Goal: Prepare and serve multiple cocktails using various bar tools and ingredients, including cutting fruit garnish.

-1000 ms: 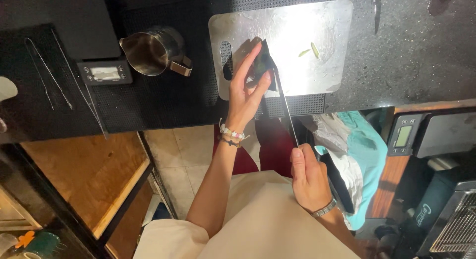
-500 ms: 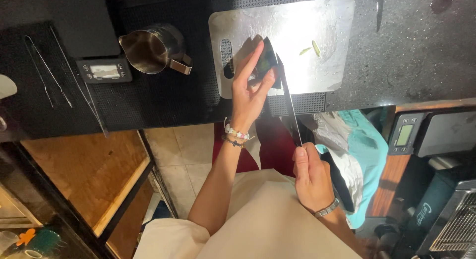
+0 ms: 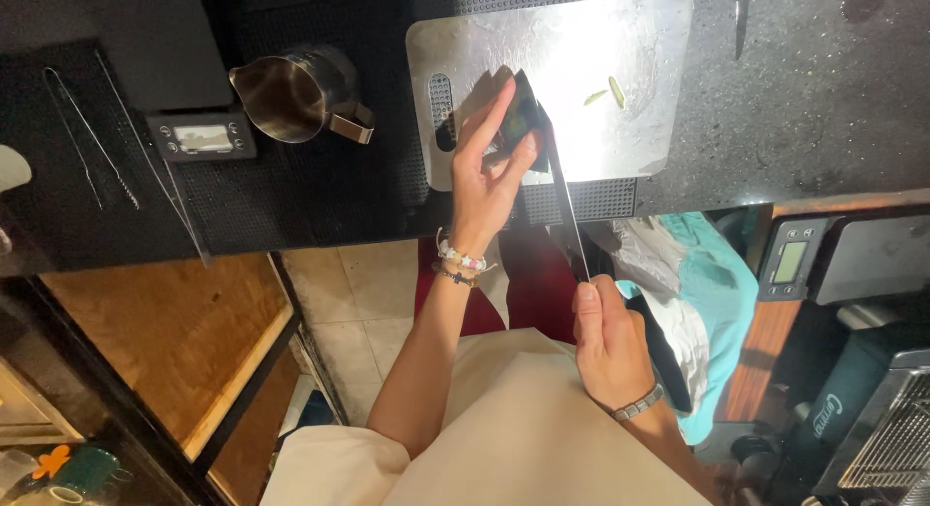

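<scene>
Left hand (image 3: pixel 489 172) pinches a dark green fruit (image 3: pixel 518 126) upright on the board (image 3: pixel 620 41), fingers arched high to stay clear of the edge. Right hand (image 3: pixel 605 337) is wrapped firmly round the knife (image 3: pixel 564 191) handle, blade running up against the fruit's side. Two pale slivers (image 3: pixel 605 92) lie nearby; a steel jug (image 3: pixel 295 92) sits apart.

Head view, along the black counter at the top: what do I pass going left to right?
Thin metal tongs → small digital scale → steel pitcher → left hand holding a dark piece of food on the pale cutting board → knife blade → two small green slivers.
</scene>
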